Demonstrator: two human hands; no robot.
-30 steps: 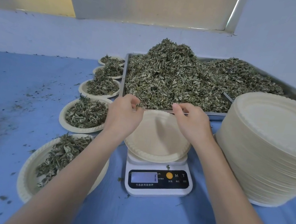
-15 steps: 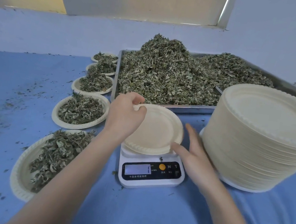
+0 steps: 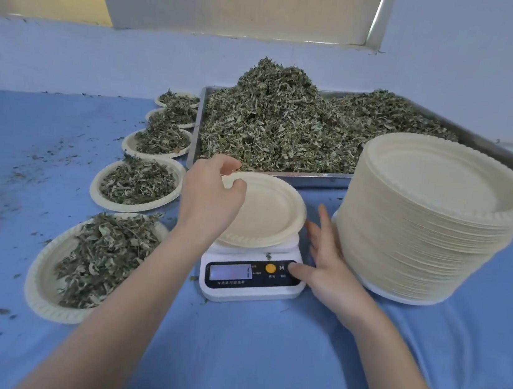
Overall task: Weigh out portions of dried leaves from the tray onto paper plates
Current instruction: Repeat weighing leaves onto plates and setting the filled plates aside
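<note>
An empty cream paper plate [image 3: 271, 211] lies on the white kitchen scale [image 3: 251, 275] at the centre. My left hand [image 3: 210, 198] pinches the plate's far left rim with curled fingers. To the right of the scale lies my right hand [image 3: 327, 265], fingers straight, its thumb pressing the rightmost button on the scale's black panel. Behind the scale stands a metal tray [image 3: 325, 180] heaped with dried green leaves [image 3: 277, 122].
Several paper plates of leaves [image 3: 100, 258] run in a row along the left, from near me back to the tray. A tall stack of empty plates [image 3: 437, 224] stands on the right, close to my right hand. Leaf crumbs litter the blue cloth [image 3: 24, 163].
My right hand left the plate's rim, dropped to the right of the scale and set its thumb on the panel. My left hand keeps its hold on the rim.
</note>
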